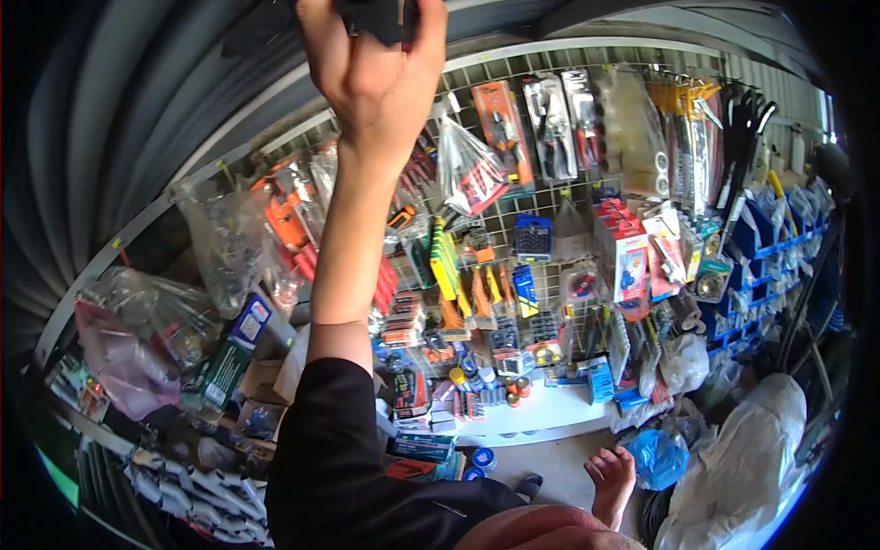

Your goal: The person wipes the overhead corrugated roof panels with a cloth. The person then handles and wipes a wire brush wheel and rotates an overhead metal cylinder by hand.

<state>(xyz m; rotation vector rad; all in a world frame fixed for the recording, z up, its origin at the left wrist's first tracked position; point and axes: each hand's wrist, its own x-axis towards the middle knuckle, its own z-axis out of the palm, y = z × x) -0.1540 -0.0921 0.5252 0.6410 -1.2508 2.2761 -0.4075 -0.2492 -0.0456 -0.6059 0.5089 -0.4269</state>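
Left hand [371, 82] raised to the top edge of view, arm straight up, in a short black sleeve [321, 417]. Grip: fingers and thumb bent around a black object [374, 16], one on each side of it; object cut off by the frame, so its full shape cannot be told.

Right hand [610, 475] low, right of centre, fingers half curled; cannot tell whether the fingertips meet the palm. Nearest to it: a blue plastic bag [660, 458], just to its right.

Behind the raised arm: wire rack [541, 197] hung with packaged goods, among them an orange pack [502, 133], yellow-handled tools [683, 96] and red boxes [623, 247]. Below the rack, a white tabletop [550, 417] bears small goods. Far right: blue bins [765, 252]. Lower right: a pale sheet [738, 458] draped over something bulky. Left: clear bags and a green box [223, 378].
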